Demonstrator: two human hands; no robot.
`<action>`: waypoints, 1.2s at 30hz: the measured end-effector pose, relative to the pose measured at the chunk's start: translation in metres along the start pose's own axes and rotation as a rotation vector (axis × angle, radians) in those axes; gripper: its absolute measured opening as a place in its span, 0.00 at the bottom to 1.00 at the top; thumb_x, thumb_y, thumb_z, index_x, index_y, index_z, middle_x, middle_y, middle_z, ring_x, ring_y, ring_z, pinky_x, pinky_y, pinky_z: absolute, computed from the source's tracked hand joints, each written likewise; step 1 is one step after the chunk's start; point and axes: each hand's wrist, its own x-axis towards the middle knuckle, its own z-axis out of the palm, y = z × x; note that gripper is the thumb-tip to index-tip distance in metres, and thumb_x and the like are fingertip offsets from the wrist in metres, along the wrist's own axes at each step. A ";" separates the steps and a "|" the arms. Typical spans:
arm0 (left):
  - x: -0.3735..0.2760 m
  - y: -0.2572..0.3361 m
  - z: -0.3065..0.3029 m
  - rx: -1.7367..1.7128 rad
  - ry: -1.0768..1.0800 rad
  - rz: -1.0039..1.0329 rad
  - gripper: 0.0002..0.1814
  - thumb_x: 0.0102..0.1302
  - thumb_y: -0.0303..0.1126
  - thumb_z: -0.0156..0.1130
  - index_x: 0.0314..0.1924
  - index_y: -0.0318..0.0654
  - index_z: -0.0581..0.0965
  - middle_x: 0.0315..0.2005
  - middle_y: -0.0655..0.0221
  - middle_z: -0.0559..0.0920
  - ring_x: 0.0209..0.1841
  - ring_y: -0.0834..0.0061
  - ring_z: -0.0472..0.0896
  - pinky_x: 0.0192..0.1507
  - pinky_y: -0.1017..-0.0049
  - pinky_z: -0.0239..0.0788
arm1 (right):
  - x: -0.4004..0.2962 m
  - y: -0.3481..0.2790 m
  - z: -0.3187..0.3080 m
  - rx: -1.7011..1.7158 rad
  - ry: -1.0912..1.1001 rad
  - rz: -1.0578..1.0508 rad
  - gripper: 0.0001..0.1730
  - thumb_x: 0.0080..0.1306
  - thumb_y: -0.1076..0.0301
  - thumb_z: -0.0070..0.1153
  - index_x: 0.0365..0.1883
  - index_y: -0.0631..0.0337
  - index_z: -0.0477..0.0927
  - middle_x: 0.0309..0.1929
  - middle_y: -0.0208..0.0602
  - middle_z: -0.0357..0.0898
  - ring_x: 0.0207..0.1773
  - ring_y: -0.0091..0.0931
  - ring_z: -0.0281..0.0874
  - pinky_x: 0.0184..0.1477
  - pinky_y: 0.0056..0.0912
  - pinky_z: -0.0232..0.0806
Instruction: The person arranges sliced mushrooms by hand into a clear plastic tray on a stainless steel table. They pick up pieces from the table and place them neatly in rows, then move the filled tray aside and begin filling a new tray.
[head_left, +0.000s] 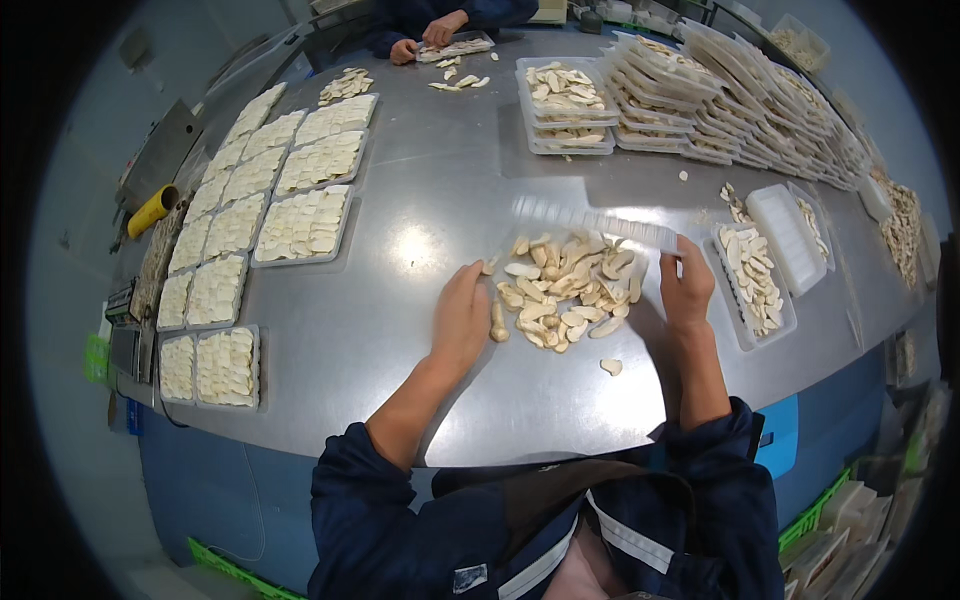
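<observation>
A loose pile of dried mushroom slices (570, 285) lies on the steel table before me. My left hand (463, 315) is at the pile's left edge, its fingertips by a small slice; whether it grips that slice I cannot tell. A stubby piece lies just right of that hand. My right hand (686, 285) holds a clear ribbed plastic tray (600, 220) by its right end, tilted above the far side of the pile and blurred. One slice (611, 367) lies apart, nearer to me. Right of my right hand, a filled tray (752, 281) stands beside an empty tray (787, 236).
Rows of trays with neatly layered pale slices (304, 225) stand at the left. Stacked filled trays (574, 109) and leaning stacks (720, 105) occupy the far right. Across the table (435, 165), a co-worker's hands (442, 28) are at another tray. A yellow tube (152, 211) lies at far left.
</observation>
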 end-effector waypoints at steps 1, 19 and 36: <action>0.000 0.009 -0.004 0.029 -0.034 -0.003 0.23 0.72 0.36 0.46 0.61 0.27 0.67 0.57 0.49 0.73 0.60 0.56 0.70 0.62 0.65 0.60 | 0.001 0.003 -0.001 -0.037 -0.023 0.029 0.11 0.57 0.82 0.58 0.39 0.65 0.78 0.36 0.43 0.81 0.33 0.36 0.80 0.36 0.32 0.72; -0.039 0.058 0.016 0.329 0.017 0.265 0.29 0.63 0.41 0.60 0.59 0.31 0.67 0.55 0.49 0.70 0.58 0.49 0.67 0.59 0.56 0.58 | 0.001 0.000 -0.078 0.801 -0.085 1.014 0.07 0.59 0.74 0.54 0.23 0.66 0.76 0.22 0.34 0.76 0.25 0.21 0.75 0.28 0.22 0.70; -0.072 0.068 -0.019 0.139 -0.265 -0.208 0.24 0.69 0.44 0.45 0.24 0.31 0.75 0.23 0.47 0.77 0.29 0.45 0.76 0.34 0.54 0.66 | -0.002 -0.049 -0.102 0.402 -0.955 1.031 0.13 0.61 0.71 0.54 0.19 0.69 0.74 0.14 0.37 0.73 0.13 0.24 0.72 0.16 0.24 0.65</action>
